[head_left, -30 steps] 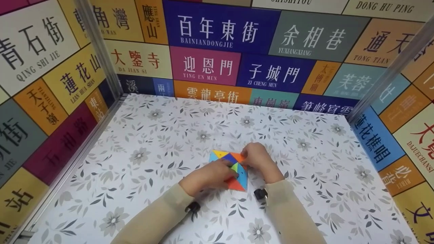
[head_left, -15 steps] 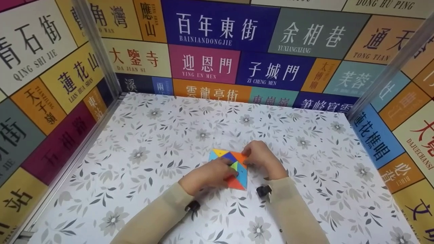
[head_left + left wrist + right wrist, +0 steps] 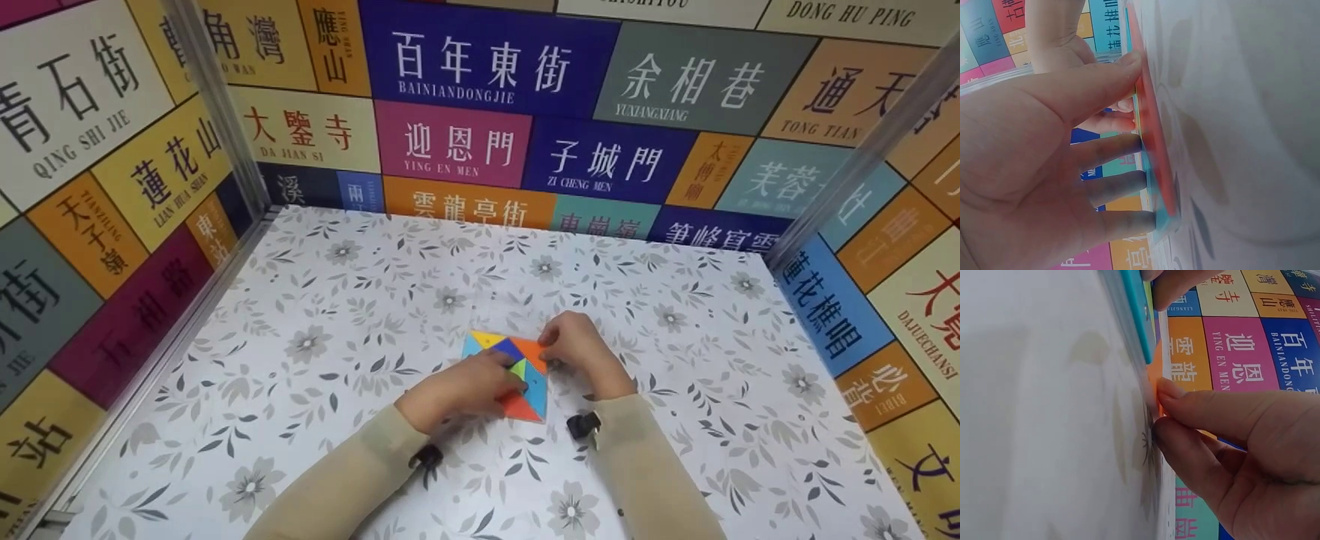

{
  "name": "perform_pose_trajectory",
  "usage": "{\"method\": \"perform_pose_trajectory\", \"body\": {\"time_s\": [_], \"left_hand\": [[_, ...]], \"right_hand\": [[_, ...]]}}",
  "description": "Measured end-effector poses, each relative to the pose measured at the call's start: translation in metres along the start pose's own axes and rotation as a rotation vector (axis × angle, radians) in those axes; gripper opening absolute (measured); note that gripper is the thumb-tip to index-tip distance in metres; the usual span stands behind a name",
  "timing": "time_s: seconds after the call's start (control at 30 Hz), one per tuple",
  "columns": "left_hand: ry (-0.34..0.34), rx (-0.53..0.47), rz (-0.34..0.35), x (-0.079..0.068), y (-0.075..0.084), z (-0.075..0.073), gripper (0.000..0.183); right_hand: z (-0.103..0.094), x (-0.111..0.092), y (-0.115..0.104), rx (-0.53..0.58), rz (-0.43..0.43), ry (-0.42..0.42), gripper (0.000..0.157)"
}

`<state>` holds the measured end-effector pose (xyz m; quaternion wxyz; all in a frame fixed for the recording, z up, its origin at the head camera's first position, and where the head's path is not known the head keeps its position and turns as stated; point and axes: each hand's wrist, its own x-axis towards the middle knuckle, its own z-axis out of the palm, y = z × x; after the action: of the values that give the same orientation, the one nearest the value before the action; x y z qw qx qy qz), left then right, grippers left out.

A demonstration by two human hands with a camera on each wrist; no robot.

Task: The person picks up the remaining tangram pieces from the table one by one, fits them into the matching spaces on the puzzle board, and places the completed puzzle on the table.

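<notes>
Flat coloured tangram pieces lie edge to edge in a compact block on the table. In the head view a yellow triangle (image 3: 487, 340), a dark blue piece (image 3: 510, 349), a green piece (image 3: 519, 367), a light blue piece (image 3: 535, 386) and a red triangle (image 3: 526, 410) show. My left hand (image 3: 465, 386) rests across the block with extended fingers, hiding its left part. In the left wrist view its thumb touches the red triangle's edge. My right hand (image 3: 581, 351) pinches the outer corner of the orange tangram piece (image 3: 531, 350) between thumb and forefinger.
A white tabletop (image 3: 375, 300) with grey flowers and leaves spreads around the block. Colourful panels (image 3: 450, 142) with printed characters wall in the back and both sides. Clear corner posts (image 3: 225, 112) stand at the back. Each sleeve has a black wrist device (image 3: 583, 426).
My right hand has shifted slightly right, and more of the orange piece shows beside its fingertips. My left hand stays in place on the block.
</notes>
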<state>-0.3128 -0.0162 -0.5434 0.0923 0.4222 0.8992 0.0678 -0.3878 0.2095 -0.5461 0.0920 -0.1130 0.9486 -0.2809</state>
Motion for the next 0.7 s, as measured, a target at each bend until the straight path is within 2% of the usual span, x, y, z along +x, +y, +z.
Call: {"method": "perform_pose_trajectory", "body": {"time_s": [0.1, 0.23, 0.4, 0.53, 0.7], "left_hand": [[-0.011, -0.021, -0.017, 0.0014, 0.0011, 0.0006, 0.047], [-0.024, -0.033, -0.019, 0.0027, 0.0023, 0.0014, 0.048], [-0.035, -0.062, -0.034, 0.0016, 0.0019, 0.0019, 0.047], [-0.032, -0.063, -0.033, 0.0001, 0.0, 0.0023, 0.048], [-0.013, -0.047, -0.037, -0.0039, -0.0024, 0.0053, 0.046]], "right_hand": [[0.0007, -0.0005, 0.0023, -0.009, 0.015, 0.022, 0.012], [0.0013, -0.002, 0.0012, -0.098, 0.0, 0.026, 0.007], [0.0018, -0.0024, -0.003, -0.189, -0.041, 0.022, 0.011], [0.0034, -0.0018, -0.004, -0.181, -0.05, 0.035, 0.011], [0.0072, -0.0006, -0.0033, -0.11, -0.042, 0.034, 0.011]]}}
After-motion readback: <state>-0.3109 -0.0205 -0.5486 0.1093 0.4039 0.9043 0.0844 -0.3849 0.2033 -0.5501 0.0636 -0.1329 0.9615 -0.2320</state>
